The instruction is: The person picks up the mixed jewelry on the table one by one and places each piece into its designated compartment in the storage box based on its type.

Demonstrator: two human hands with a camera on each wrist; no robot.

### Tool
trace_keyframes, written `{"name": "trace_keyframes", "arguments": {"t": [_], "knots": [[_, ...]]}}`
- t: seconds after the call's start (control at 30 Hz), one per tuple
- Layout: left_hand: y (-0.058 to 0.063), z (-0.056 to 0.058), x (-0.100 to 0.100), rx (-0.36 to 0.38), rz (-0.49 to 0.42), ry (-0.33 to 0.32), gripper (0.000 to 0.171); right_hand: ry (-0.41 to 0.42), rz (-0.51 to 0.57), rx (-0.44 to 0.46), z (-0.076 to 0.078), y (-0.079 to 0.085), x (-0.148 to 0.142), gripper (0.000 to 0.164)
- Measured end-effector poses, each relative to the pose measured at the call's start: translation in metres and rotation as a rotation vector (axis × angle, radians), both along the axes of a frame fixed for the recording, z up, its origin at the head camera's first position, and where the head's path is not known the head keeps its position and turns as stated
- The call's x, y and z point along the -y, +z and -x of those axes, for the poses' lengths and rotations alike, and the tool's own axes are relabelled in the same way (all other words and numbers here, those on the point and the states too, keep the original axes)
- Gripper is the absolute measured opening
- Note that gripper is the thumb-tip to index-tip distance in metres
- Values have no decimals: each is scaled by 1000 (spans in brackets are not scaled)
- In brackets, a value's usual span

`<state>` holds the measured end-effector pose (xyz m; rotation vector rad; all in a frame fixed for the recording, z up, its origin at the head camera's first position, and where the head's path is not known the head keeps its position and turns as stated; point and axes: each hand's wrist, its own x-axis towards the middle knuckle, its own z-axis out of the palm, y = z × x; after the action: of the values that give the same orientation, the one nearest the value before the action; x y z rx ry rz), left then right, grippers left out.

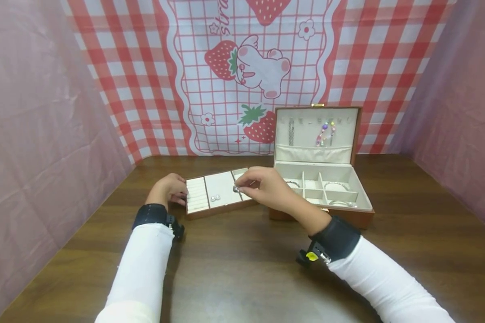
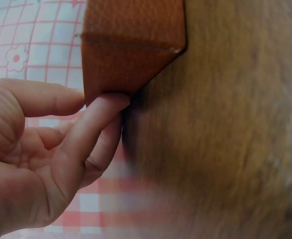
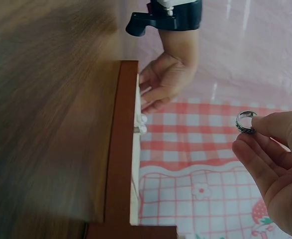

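Observation:
A silver ring (image 3: 245, 122) with a dark pattern is pinched between the thumb and fingertips of my right hand (image 1: 266, 186). That hand holds it above the right part of a shallow brown jewelry tray (image 1: 220, 181) with a cream lining. Ridged ring rolls (image 1: 196, 195) fill the tray's left section. Two round white earrings (image 1: 215, 198) sit in its middle section. At the tray's left end, my left hand (image 1: 169, 187) grips the outer wall, its fingertips against the brown leather end (image 2: 116, 69) in the left wrist view.
An open brown jewelry box (image 1: 365, 209) stands to the right, bracelets (image 1: 336, 186) in its compartments. Its upright lid (image 1: 307, 154) carries a chain (image 1: 291, 132) and a colourful beaded bracelet (image 1: 325, 132). Behind the wooden table (image 1: 242, 260) hangs a checked strawberry cloth (image 1: 145, 80).

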<state>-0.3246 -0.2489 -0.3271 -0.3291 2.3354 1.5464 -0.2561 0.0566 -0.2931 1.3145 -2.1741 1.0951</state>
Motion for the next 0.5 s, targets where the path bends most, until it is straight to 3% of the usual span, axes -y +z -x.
{"name": "trace_keyframes", "arguments": {"t": [0.27, 0.5], "knots": [[3, 1, -2, 10, 86, 31, 48, -9, -112, 70, 20, -7, 33, 10], [2, 2, -2, 1, 98, 18, 47, -44, -233, 128, 34, -12, 59, 9]]}}
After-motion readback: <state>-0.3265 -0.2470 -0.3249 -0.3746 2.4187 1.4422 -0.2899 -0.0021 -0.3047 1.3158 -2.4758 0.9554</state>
